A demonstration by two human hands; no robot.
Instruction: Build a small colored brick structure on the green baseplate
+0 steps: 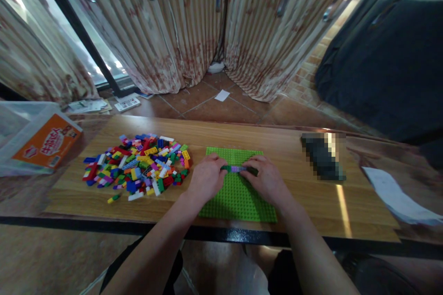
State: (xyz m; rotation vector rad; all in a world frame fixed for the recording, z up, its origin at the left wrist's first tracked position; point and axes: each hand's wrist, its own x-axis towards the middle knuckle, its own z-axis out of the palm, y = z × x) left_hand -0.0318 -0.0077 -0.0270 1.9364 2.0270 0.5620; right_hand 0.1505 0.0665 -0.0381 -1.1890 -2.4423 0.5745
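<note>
Holding a short row of bricks (236,169) by both ends, we have it over the green baseplate (235,205), toward twelve o'clock from the plate's middle. Our left hand (207,176) pinches the green end at the row's nine o'clock side; our right hand (265,179) pinches the three o'clock end. Whether the row is fixed to the studs, we cannot tell. The work looks barely begun to us: these are the only bricks we see over the plate. Most lie loose in the heap (145,161) at nine o'clock on the wooden surface (280,143), a green-and-yellow piece (113,198) just off its seven o'clock edge.
</note>
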